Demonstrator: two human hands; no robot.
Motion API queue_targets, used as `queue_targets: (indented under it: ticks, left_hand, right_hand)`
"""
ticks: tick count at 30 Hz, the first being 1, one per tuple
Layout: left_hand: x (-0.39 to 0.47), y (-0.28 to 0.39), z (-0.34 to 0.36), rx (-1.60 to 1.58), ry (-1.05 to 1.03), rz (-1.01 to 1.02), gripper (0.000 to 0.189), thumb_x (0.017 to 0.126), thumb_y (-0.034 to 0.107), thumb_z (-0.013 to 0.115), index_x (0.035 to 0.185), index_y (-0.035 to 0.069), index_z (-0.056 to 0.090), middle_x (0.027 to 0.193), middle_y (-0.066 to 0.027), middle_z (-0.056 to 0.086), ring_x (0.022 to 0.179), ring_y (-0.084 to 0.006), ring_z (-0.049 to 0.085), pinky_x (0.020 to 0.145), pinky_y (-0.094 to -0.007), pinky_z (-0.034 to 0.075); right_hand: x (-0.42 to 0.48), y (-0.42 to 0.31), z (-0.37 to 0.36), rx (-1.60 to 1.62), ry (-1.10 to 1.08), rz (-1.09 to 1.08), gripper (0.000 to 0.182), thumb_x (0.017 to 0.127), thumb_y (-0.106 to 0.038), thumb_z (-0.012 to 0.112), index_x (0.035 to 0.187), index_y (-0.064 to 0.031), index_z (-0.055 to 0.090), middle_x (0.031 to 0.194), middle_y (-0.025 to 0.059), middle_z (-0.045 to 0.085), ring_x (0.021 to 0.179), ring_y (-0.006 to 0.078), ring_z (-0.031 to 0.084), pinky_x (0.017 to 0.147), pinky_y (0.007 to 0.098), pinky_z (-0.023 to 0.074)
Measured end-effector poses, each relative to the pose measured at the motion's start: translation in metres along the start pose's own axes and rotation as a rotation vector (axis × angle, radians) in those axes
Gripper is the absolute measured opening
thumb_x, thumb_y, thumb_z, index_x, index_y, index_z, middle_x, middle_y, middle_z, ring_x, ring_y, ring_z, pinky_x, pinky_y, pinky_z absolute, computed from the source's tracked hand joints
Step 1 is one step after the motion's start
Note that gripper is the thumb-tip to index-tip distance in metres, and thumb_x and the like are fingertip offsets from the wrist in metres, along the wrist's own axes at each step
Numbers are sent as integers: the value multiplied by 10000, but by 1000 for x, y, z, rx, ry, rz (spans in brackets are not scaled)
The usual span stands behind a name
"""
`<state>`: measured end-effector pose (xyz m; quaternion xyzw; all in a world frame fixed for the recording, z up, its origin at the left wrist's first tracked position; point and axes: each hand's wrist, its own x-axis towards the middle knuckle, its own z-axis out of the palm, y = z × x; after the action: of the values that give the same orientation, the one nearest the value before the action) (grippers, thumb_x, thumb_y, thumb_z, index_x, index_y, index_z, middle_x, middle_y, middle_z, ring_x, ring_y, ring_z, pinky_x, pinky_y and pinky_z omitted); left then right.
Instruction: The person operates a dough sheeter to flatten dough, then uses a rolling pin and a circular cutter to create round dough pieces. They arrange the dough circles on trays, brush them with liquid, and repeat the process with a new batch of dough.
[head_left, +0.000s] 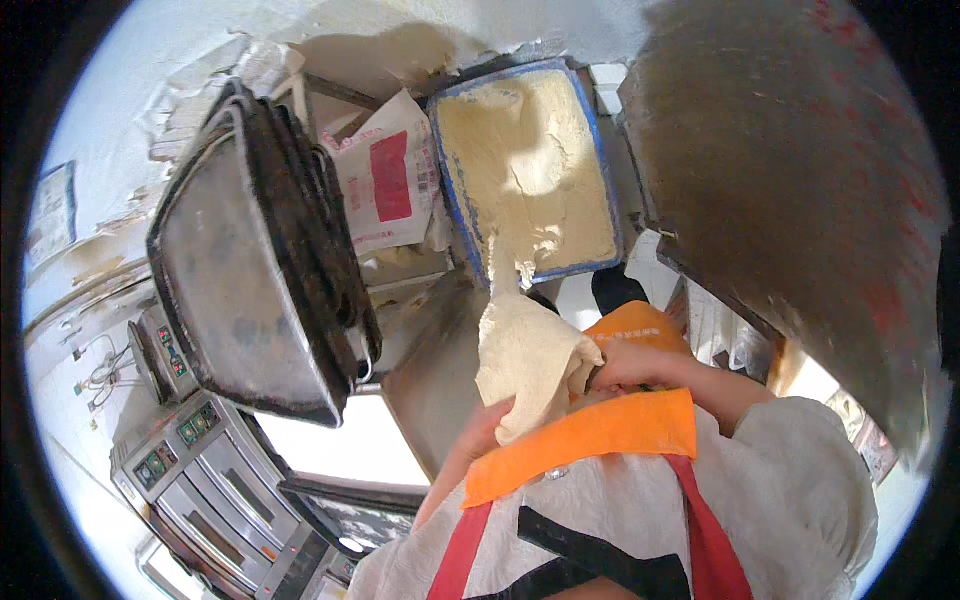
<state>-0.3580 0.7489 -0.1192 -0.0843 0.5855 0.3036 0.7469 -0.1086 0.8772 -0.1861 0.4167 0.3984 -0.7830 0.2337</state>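
A large, floppy sheet of pale dough (525, 352) hangs in front of my orange apron. A stretched strand of dough joins it to the mass of soft dough (480, 135) in a blue-rimmed plastic tub (611, 196). My left hand (491, 421) holds the sheet from its lower left side, with most fingers hidden behind or under it. My right hand (628, 366) is closed at the sheet's folded right edge. Something small and dark shows by those fingers, too hidden to name. The apron bib (585, 450) partly covers the area just below the dough.
Black-edged baking trays (225, 255) stand stacked at left, beside a printed paper or woven sack (390, 180). A deck oven (217, 487) is at lower left. A wide brown worktop (765, 150) fills the right side. Peeling plaster wall (540, 22) lies beyond the tub.
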Motion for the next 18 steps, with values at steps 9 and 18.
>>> queue_targets:
  ticks: [9, 18]
  left_hand:
    - [-111, 93, 50, 757, -494, 420, 669, 690, 187, 765, 1256, -29, 483, 1176, -105, 576, 1066, -213, 564, 891, -373, 461]
    - [-232, 17, 247, 1431, -981, 570, 665, 533, 56, 836, 1134, -46, 570, 1094, -124, 636, 1028, -191, 599, 897, -336, 457]
  right_hand:
    - [-135, -3, 76, -205, 371, -371, 296, 708, -264, 695, 873, -19, 674, 708, 94, 658, 662, 175, 616, 582, 343, 484]
    - [-294, 152, 175, -94, 1103, -686, 271, 774, -221, 582, 827, 43, 607, 728, 230, 620, 602, 330, 601, 568, 401, 473]
